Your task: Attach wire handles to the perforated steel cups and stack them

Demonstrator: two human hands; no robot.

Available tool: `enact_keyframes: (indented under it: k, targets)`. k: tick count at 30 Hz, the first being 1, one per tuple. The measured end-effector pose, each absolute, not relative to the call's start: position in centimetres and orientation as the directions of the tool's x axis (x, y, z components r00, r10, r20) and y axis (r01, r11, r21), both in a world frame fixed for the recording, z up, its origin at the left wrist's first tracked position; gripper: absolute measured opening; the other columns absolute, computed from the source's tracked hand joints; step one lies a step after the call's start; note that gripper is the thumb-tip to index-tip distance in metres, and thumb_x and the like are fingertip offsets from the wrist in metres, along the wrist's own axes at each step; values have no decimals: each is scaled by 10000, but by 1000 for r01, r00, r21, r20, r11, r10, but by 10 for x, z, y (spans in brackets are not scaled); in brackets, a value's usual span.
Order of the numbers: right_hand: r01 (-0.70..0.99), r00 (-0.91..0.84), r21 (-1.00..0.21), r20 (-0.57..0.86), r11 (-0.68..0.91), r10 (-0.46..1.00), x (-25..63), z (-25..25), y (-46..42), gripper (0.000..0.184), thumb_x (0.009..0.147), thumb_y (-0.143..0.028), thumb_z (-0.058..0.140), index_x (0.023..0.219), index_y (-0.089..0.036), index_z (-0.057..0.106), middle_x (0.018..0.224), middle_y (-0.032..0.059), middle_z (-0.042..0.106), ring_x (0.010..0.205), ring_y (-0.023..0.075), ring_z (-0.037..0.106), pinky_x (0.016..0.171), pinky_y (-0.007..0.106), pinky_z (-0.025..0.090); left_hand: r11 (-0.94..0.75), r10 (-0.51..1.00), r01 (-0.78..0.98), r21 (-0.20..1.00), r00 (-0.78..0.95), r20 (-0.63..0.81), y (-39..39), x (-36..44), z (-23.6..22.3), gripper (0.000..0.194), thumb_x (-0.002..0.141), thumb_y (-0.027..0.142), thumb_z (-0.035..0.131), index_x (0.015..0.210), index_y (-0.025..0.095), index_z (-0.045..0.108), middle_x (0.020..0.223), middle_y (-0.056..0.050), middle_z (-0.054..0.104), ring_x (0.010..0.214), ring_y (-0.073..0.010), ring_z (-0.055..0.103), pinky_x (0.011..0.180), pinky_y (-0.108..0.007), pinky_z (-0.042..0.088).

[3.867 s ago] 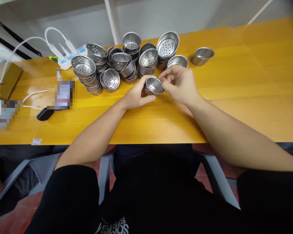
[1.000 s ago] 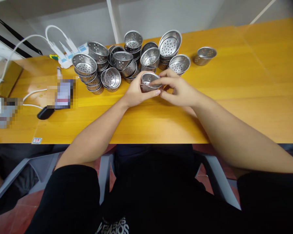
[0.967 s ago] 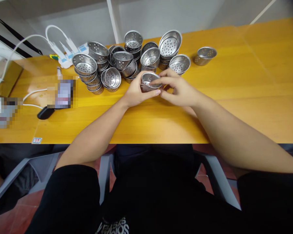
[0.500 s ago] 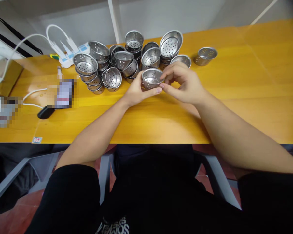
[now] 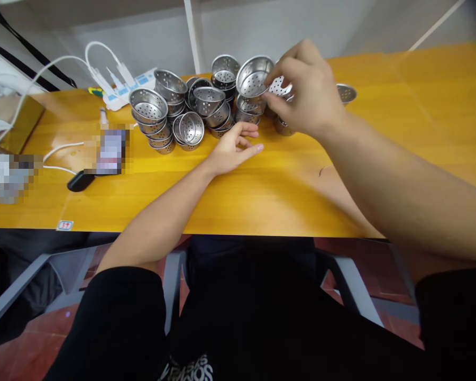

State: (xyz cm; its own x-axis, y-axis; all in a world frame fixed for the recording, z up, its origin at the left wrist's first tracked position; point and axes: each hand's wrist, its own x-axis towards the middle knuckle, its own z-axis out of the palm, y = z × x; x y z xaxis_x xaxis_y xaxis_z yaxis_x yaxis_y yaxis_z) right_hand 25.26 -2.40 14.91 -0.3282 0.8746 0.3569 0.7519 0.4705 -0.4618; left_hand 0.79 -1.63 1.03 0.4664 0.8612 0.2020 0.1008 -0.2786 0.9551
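Note:
Between the thumb and fingers of my right hand [image 5: 307,92] is the rim of a perforated metal cup [image 5: 255,80], raised over the back of the table. Below it, the stacked perforated cups [image 5: 248,114] are partly covered by the held one. My left hand [image 5: 232,151] hovers low in front of these stacks, fingers apart and nothing in them. Part of another cup [image 5: 284,128] shows beneath my right hand; the hand hides the rest of it. More perforated cups [image 5: 148,106] stand in stacks to the left, some tilted or nested.
A lone cup [image 5: 347,93] stands at the right, half behind my wrist. To the left are a white power strip [image 5: 129,92] with cables, a phone [image 5: 110,152] and a black object [image 5: 80,181]. A number label [image 5: 65,225] marks the front edge of the yellow table [image 5: 238,203].
My right hand has lifted the cup up and back, out of my left hand. The left hand's fingers have let go and stay near the same spot.

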Motion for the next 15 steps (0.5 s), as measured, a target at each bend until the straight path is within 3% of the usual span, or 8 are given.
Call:
enact_keyframes:
  k: [3, 7, 12, 15]
  targets:
    - [804, -358, -393, 278, 446, 891, 241, 152, -17, 104, 1262, -394, 699, 1358, -428, 721, 1826, 98, 635, 1702, 346, 626, 1491, 594, 541, -273, 864, 98, 957, 461, 200, -16, 8, 9, 611, 1059, 405, 997, 1562, 233, 697, 1688, -180, 794, 1254, -234, 850, 1148, -416, 734]
    - [853, -349, -297, 283, 428, 893, 237, 146, -10, 259, 1226, -315, 730, 1481, -328, 771, 1816, 165, 652, 1714, 392, 636, 1470, 593, 543, -281, 856, 97, 955, 475, 204, -17, 8, 11, 591, 1065, 392, 990, 1550, 223, 699, 1707, -187, 793, 1236, -224, 855, 1155, -421, 745]
    - [864, -337, -325, 192, 384, 921, 236, 146, -14, 196, 1296, -447, 646, 1474, -416, 722, 1864, 106, 614, 1742, 307, 571, 1506, 510, 492, -278, 857, 95, 956, 474, 202, -18, 8, 13, 577, 1063, 390, 979, 1535, 220, 693, 1679, -181, 805, 1213, -211, 844, 1140, -404, 731]
    - [866, -326, -329, 200, 377, 924, 237, 147, -20, 277, 1279, -449, 669, 1551, -410, 692, 1878, 112, 602, 1751, 295, 559, 1526, 491, 471, -274, 859, 85, 958, 469, 205, -18, 8, 12, 579, 1056, 392, 986, 1526, 223, 692, 1664, -175, 807, 1213, -203, 834, 1130, -387, 719]
